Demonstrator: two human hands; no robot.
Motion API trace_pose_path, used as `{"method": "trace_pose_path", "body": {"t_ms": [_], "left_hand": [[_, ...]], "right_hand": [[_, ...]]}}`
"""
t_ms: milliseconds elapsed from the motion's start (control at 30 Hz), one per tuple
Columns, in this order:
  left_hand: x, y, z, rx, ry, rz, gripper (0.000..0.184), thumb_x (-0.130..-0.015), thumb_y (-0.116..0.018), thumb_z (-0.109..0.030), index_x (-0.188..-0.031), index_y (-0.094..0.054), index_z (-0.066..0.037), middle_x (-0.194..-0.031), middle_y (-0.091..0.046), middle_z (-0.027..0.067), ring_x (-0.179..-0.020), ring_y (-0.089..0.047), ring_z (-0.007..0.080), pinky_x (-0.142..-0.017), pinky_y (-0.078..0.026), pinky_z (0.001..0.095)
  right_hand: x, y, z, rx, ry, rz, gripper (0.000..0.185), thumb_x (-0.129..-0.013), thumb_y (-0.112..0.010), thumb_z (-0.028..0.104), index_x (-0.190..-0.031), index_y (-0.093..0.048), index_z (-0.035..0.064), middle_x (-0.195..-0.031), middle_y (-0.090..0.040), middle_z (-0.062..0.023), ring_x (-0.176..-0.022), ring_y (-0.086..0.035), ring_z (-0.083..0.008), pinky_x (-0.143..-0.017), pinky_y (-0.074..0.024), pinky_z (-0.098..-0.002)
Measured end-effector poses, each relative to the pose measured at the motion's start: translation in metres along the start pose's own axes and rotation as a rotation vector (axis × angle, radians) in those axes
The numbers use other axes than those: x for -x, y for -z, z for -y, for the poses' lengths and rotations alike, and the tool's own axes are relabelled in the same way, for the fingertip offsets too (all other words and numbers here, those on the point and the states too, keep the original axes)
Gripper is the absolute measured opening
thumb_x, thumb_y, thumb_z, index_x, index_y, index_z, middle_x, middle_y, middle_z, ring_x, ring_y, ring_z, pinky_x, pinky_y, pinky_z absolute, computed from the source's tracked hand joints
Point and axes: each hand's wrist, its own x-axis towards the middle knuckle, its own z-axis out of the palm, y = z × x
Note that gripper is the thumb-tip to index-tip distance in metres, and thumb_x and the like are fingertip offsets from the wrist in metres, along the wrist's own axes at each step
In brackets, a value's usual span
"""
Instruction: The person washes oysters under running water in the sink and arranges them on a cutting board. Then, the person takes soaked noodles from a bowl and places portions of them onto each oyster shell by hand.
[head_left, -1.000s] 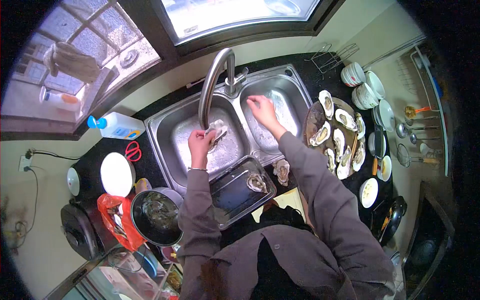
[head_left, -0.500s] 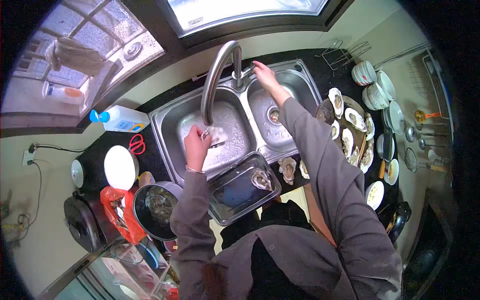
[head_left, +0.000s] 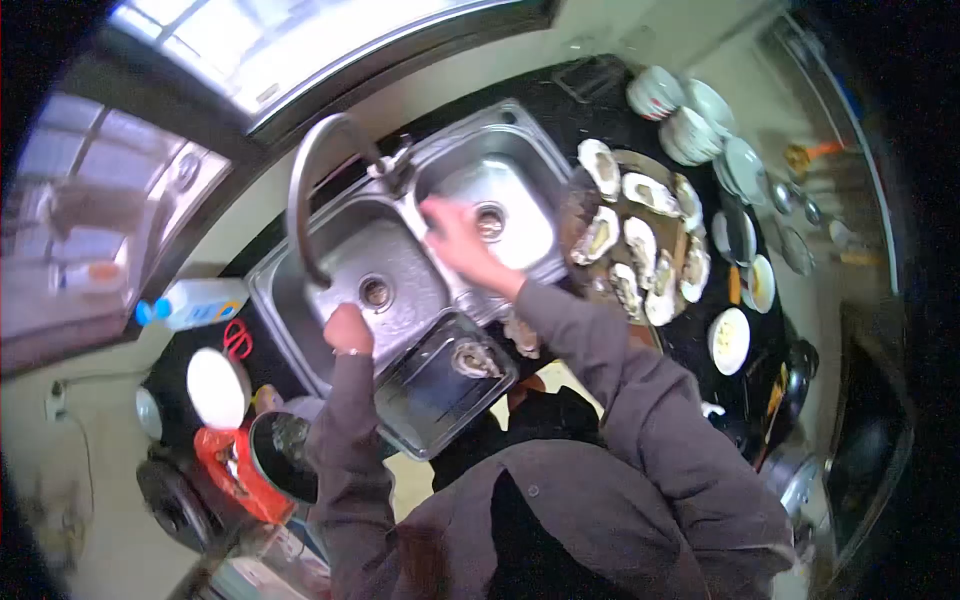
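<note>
My left hand (head_left: 348,330) is closed in a fist over the front of the left sink basin (head_left: 345,240), below the curved tap (head_left: 300,190). Whatever it may hold is hidden. Smeared by motion, my right hand (head_left: 455,232) hangs by the divider and the right basin (head_left: 520,190); its fingers cannot be read clearly. Under the left forearm's side, a clear tray (head_left: 425,410) rests at the sink's front edge with an oyster (head_left: 475,360) in it. No stream shows below the tap spout now.
Several opened oysters (head_left: 640,247) lie on a round board (head_left: 625,165) to the right, with stacked bowls (head_left: 690,135) behind. On the left are a white bottle (head_left: 205,302), red scissors (head_left: 238,340), a white bowl (head_left: 218,388), a red bag (head_left: 240,480) and a dark pot (head_left: 280,450).
My right hand has left the tap lever and come down toward the divider. The running water seen earlier no longer shows. My view has turned and shifted right.
</note>
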Motion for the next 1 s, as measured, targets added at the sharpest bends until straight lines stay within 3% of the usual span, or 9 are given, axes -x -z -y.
{"method": "trace_pose_path", "body": {"t_ms": [67, 133, 233, 333, 467, 633, 767, 900, 1000], "left_hand": [[0.009, 0.003, -0.009, 0.085, -0.128, -0.11, 0.004, -0.076, -0.061, -0.009, -0.073, -0.064, -0.009, -0.073, -0.066, 0.0146, -0.068, -0.067, 0.0304, -0.059, -0.053, 0.0402], [0.01, 0.011, -0.015, 0.143, -0.275, -0.181, 0.003, -0.075, -0.062, -0.009, -0.073, -0.063, -0.008, -0.073, -0.066, 0.0162, -0.065, -0.066, 0.0311, -0.057, -0.052, 0.0399], [-0.005, 0.011, -0.039, 0.365, -0.244, -0.006, 0.011, -0.076, -0.07, -0.01, -0.076, -0.059, -0.006, -0.071, -0.066, 0.0121, -0.057, -0.063, 0.0233, -0.051, -0.048, 0.0319], [-0.001, 0.033, -0.092, 1.154, -0.062, 0.341, 0.023, -0.076, -0.077, -0.01, -0.081, -0.056, -0.003, -0.07, -0.063, 0.0062, -0.057, -0.059, 0.0142, -0.052, -0.046, 0.0256], [0.025, 0.077, -0.183, 1.338, -0.192, 0.484, 0.024, -0.08, -0.077, -0.008, -0.081, -0.053, -0.006, -0.072, -0.061, 0.0005, -0.062, -0.054, 0.0052, -0.054, -0.042, 0.0195], [0.051, 0.101, -0.279, 1.453, -0.332, 0.6, 0.022, -0.081, -0.075, -0.005, -0.082, -0.053, -0.005, -0.072, -0.061, 0.0014, -0.061, -0.055, 0.0065, -0.053, -0.043, 0.0211], [0.063, 0.1, -0.336, 1.328, -0.563, 0.655, 0.023, -0.081, -0.075, -0.005, -0.081, -0.052, -0.006, -0.072, -0.061, 0.0006, -0.062, -0.055, 0.0064, -0.055, -0.044, 0.0208], [0.071, 0.1, -0.382, 1.23, -0.678, 0.584, 0.022, -0.08, -0.076, -0.006, -0.082, -0.053, -0.005, -0.073, -0.061, -0.0009, -0.062, -0.054, 0.0059, -0.058, -0.044, 0.0213], [0.075, 0.099, -0.406, 1.052, -0.826, 0.404, 0.02, -0.081, -0.076, -0.008, -0.084, -0.056, -0.003, -0.074, -0.061, -0.0019, -0.065, -0.052, 0.0053, -0.059, -0.043, 0.0215]], "right_hand": [[0.049, 0.015, 0.002, -0.105, 0.132, -0.02, 0.037, -0.078, -0.06, 0.01, -0.115, -0.058, 0.0051, -0.113, -0.059, -0.0178, -0.115, -0.048, -0.034, -0.102, -0.0333, -0.044], [0.087, 0.036, 0.004, -0.115, 0.119, -0.002, 0.035, -0.079, -0.061, 0.012, -0.114, -0.061, 0.0065, -0.117, -0.058, -0.0158, -0.118, -0.045, -0.0329, -0.101, -0.0341, -0.0448], [0.135, 0.084, 0.0, -0.112, 0.055, 0.001, 0.03, -0.08, -0.064, 0.016, -0.108, -0.066, 0.0074, -0.112, -0.063, -0.0123, -0.11, -0.052, -0.0302, -0.095, -0.0384, -0.0435], [0.158, 0.129, -0.013, -0.094, -0.091, -0.021, 0.025, -0.081, -0.066, 0.018, -0.104, -0.068, 0.0065, -0.101, -0.066, -0.0099, -0.095, -0.057, -0.0234, -0.084, -0.0437, -0.0381], [0.173, 0.182, -0.023, -0.234, -0.344, -0.086, 0.022, -0.085, -0.068, 0.017, -0.103, -0.069, 0.0045, -0.088, -0.066, -0.0032, -0.075, -0.056, -0.0107, -0.068, -0.0454, -0.0269], [0.183, 0.24, -0.058, -0.387, -0.518, -0.173, 0.02, -0.089, -0.068, 0.017, -0.101, -0.069, 0.0016, -0.079, -0.064, 0.0021, -0.066, -0.052, -0.0023, -0.057, -0.042, -0.0185], [0.196, 0.281, -0.089, -0.452, -0.512, -0.236, 0.019, -0.089, -0.068, 0.017, -0.098, -0.07, 0.0003, -0.078, -0.065, 0.0021, -0.068, -0.055, -0.0032, -0.059, -0.0429, -0.0179], [0.205, 0.315, -0.1, -0.615, -0.518, -0.323, 0.015, -0.088, -0.069, 0.014, -0.094, -0.071, 0.0, -0.08, -0.068, -0.0009, -0.069, -0.059, -0.0043, -0.06, -0.0452, -0.0183], [0.207, 0.331, -0.107, -0.553, -0.545, -0.363, 0.013, -0.086, -0.07, 0.011, -0.092, -0.071, 0.0001, -0.08, -0.068, -0.0018, -0.068, -0.059, -0.0051, -0.061, -0.0461, -0.0189]]}}
